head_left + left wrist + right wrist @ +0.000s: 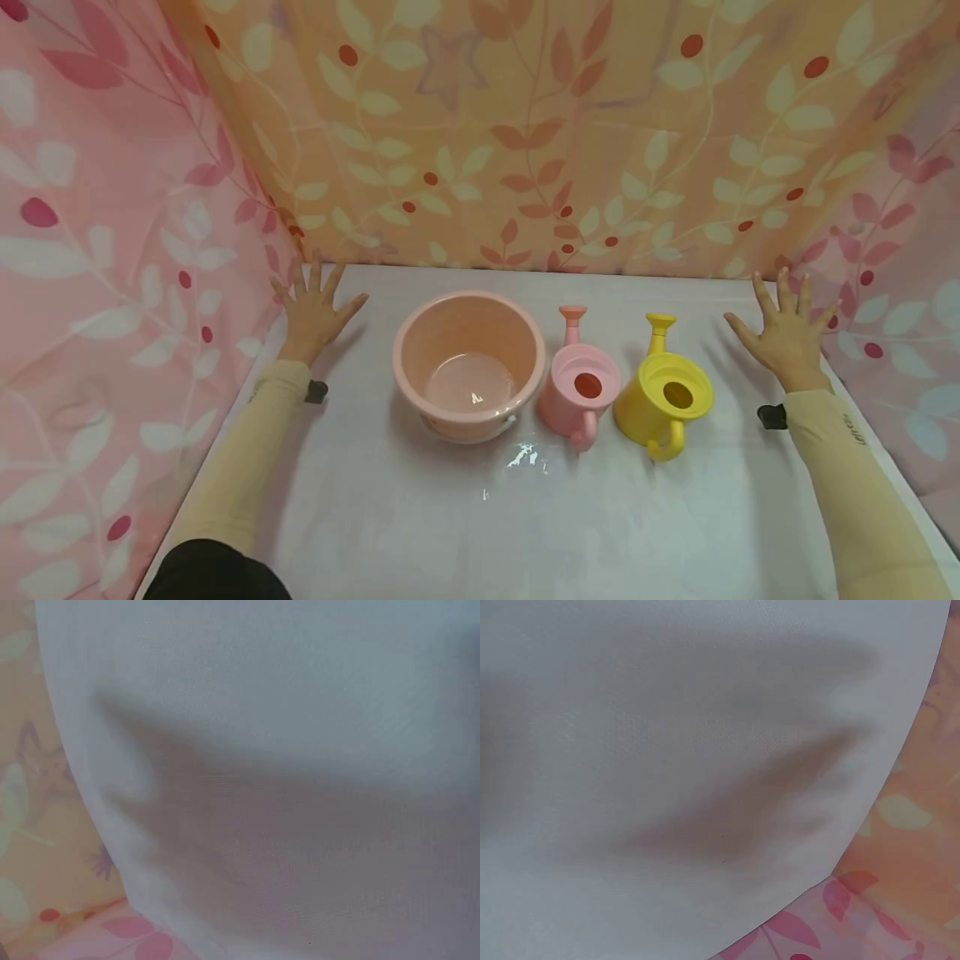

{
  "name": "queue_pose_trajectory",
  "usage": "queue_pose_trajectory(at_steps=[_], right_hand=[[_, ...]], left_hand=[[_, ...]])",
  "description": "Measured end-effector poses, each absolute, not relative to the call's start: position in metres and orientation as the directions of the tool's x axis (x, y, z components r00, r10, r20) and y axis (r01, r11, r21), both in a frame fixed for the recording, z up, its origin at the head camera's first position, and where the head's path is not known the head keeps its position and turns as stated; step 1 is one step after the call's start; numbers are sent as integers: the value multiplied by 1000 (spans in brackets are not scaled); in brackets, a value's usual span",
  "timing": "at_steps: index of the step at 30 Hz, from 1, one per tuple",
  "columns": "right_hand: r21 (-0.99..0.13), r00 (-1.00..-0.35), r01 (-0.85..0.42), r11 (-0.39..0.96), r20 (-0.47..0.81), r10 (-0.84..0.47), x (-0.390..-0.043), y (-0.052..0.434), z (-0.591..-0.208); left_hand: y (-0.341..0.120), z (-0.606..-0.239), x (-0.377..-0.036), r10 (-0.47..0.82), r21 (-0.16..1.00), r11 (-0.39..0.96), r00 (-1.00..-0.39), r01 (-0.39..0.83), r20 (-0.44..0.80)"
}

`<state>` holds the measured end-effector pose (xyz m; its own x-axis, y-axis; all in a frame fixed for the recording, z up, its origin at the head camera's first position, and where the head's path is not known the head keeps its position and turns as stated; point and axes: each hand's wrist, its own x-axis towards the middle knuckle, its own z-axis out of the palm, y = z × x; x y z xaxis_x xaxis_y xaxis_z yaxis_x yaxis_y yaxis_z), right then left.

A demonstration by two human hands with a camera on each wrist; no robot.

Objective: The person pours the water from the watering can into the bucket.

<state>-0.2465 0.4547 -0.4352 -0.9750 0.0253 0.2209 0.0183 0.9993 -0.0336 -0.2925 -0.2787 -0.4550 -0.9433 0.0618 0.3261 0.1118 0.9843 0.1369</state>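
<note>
While fingers (311, 279) splay, hands touch table (420, 533).

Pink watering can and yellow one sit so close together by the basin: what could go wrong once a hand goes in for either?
1. The small pink plastic watering can and the yellow plastic watering can stand nearly touching, so reaching for one could knock the other over.
2. The pink can also stands tight against the round pink plastic basin, leaving little finger room on that side.
3. Both hands, left and right, lie flat and far out, so any reach crosses the glossy white table.
</note>
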Motion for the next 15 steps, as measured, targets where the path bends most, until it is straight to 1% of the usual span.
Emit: queue_pose_trajectory(at_steps=[7, 15], right_hand=[[-72, -974, 3, 997, 225, 19, -244, 449, -432], [-139, -976, 5, 990, 216, 35, -236, 440, -427]], left_hand=[[-277, -452, -289, 44, 129, 988, -951, 87, 307], [-272, -448, -285, 41, 160, 983, -957, 90, 288]])
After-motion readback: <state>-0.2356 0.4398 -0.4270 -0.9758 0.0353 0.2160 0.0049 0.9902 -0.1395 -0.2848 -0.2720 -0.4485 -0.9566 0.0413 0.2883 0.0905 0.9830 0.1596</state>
